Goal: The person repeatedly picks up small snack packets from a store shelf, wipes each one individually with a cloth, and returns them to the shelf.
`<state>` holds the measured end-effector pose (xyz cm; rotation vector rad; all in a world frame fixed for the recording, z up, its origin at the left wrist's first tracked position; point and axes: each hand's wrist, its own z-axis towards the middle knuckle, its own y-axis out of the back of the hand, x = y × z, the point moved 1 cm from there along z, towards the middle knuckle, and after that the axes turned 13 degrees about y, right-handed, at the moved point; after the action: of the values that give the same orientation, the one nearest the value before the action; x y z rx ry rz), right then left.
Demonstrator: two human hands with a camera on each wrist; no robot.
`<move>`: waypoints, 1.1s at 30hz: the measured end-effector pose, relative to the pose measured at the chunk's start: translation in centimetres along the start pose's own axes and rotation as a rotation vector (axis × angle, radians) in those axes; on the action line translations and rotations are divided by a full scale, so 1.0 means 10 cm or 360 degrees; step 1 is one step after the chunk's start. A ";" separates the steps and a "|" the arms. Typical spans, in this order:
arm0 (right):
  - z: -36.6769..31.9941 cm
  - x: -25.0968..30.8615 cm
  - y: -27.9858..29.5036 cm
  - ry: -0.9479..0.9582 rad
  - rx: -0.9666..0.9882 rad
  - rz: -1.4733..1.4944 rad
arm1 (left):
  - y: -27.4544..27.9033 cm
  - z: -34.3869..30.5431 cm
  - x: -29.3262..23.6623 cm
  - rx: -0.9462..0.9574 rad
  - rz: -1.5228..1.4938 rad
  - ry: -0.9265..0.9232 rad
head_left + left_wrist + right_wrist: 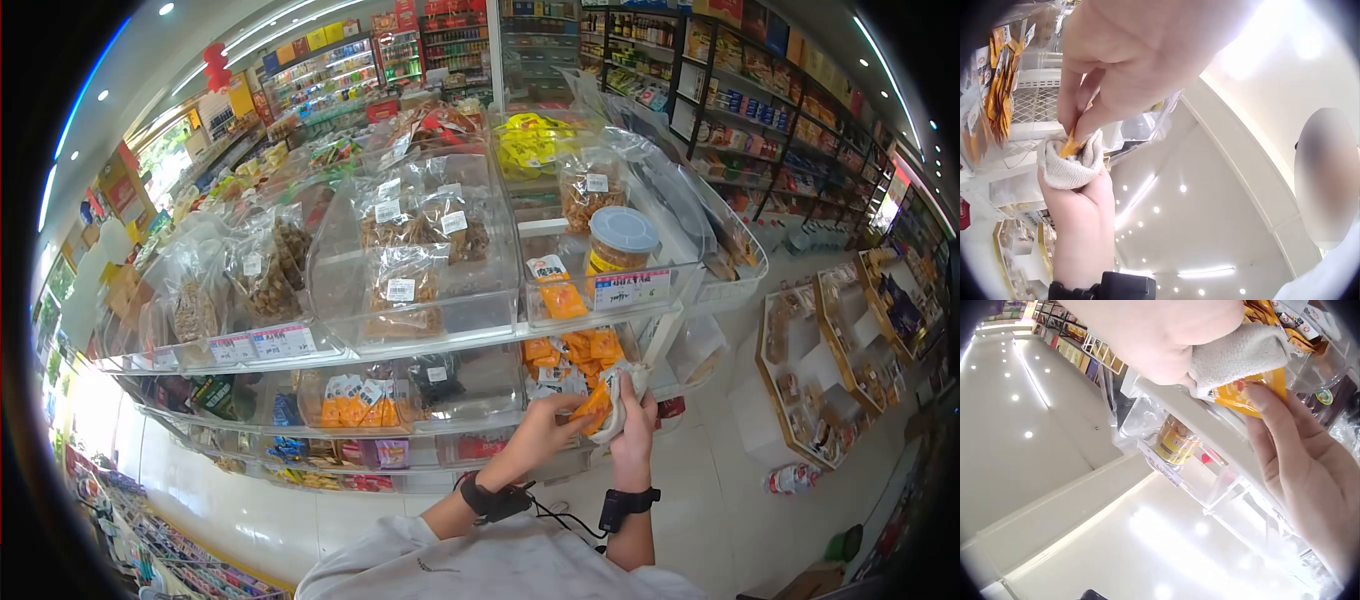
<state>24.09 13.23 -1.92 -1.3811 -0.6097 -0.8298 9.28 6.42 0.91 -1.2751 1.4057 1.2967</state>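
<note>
My left hand [543, 432] pinches a small orange snack packet [1241, 397] between thumb and fingers. My right hand [632, 428] grips an off-white knitted cloth [1067, 171], which lies folded against the packet. In the left wrist view the packet dips into the cloth's open fold, so its lower part is hidden there. Both hands meet in front of the lower shelf, close to a clear bin of similar orange packets [572, 350].
Above the hands, the upper shelf [440, 345] carries clear bins with bagged snacks [405, 290], a lidded tub [622, 240] and one orange packet [560, 297]. Price labels [632, 289] line its front edge. Low wooden display racks [800, 370] and a bottle pack [792, 479] stand on the right.
</note>
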 end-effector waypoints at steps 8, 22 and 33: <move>-0.01 0.02 0.03 -0.0185 -0.0270 0.0273 | 0.03 -0.05 -0.04 0.0295 -0.0034 -0.0048; -0.10 0.13 -0.22 -0.0043 -0.0153 0.0001 | 0.01 -0.08 0.04 0.0277 -0.0071 -0.0027; -0.25 0.26 -0.38 0.0020 0.0164 -0.0174 | 0.14 -0.07 -0.08 0.0060 -0.0240 0.0109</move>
<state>22.30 10.38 2.12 -1.2569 -0.7137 -0.8811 8.05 5.79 1.96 -1.3833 1.3470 1.1298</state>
